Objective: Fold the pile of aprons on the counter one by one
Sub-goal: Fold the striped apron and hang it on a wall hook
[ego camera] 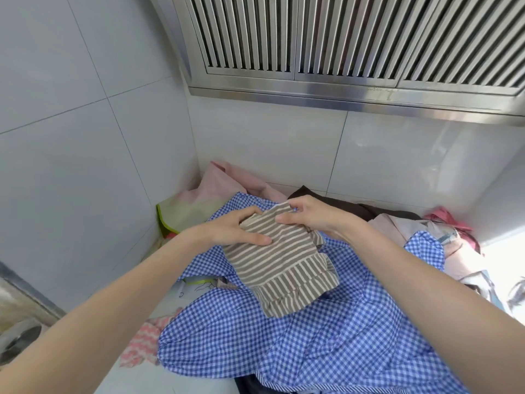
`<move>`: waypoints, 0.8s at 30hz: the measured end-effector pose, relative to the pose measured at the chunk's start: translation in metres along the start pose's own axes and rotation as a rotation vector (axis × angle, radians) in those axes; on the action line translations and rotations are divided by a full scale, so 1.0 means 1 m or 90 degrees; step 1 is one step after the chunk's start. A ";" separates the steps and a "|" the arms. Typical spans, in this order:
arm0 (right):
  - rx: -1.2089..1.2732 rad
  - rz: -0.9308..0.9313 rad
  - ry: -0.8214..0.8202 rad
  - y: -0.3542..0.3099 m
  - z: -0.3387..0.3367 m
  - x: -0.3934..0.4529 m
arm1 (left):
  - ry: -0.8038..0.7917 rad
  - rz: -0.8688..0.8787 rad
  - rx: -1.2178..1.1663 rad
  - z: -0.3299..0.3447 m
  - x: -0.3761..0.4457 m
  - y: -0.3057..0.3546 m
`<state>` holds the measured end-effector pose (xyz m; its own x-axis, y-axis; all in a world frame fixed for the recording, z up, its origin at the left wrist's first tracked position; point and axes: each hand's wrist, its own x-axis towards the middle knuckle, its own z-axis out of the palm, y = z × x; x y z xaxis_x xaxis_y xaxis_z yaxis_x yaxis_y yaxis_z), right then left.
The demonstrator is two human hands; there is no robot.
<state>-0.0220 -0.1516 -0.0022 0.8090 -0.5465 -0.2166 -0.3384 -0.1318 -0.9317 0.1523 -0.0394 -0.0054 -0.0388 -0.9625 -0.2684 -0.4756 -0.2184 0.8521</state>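
No writing was legible; a steel hood [355, 52] hung above the blue gingham apron [312, 336], with pink cloth [224, 177] and brown cloth [341, 206] behind it; on the gingham lay the folded taupe striped apron [284, 268], the left hand [235, 230] and right hand [315, 216] pinching its far edge.

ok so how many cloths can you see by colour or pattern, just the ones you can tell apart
brown and white striped, held by the left hand and right hand: 1
blue gingham: 1
pale pink: 1
dark brown: 1
pink and white zigzag: 1
green-edged: 1
total: 6, plus a mixed heap at the right I can't separate
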 end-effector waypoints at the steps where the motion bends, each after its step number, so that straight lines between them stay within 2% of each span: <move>1: -0.004 -0.003 0.013 0.001 -0.001 0.001 | -0.002 0.001 -0.006 0.000 0.000 0.000; 4: -0.066 -0.008 0.078 0.005 0.006 0.006 | -0.013 -0.005 -0.052 0.004 0.000 -0.003; 7: -0.244 -0.025 0.179 -0.001 0.003 0.011 | -0.014 -0.043 -0.131 -0.001 -0.002 -0.019; 9: -0.290 -0.050 0.232 -0.014 -0.002 0.007 | 0.039 -0.102 -0.179 -0.006 -0.005 -0.031; 10: -0.294 -0.069 0.215 -0.022 0.000 0.003 | 0.092 -0.131 -0.211 -0.009 -0.004 -0.036; 12: -0.382 -0.080 0.113 -0.033 0.018 -0.005 | 0.177 -0.158 -0.268 -0.011 -0.006 -0.035; 14: -0.452 -0.065 0.014 -0.030 0.041 -0.008 | 0.183 -0.131 -0.246 -0.012 -0.004 -0.030; 16: -0.344 -0.054 -0.037 -0.022 0.050 -0.009 | 0.161 -0.084 -0.218 -0.012 -0.008 -0.017; 20: -0.032 0.034 -0.054 -0.007 0.039 -0.008 | 0.126 -0.001 -0.223 -0.012 -0.015 -0.001; 24: 0.107 0.109 -0.114 0.003 0.036 -0.007 | 0.071 0.039 -0.235 -0.014 -0.014 -0.002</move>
<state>-0.0115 -0.1182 -0.0144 0.8235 -0.3930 -0.4092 -0.4057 0.0963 -0.9089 0.1666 -0.0275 0.0030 0.0486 -0.9826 -0.1793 -0.1267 -0.1842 0.9747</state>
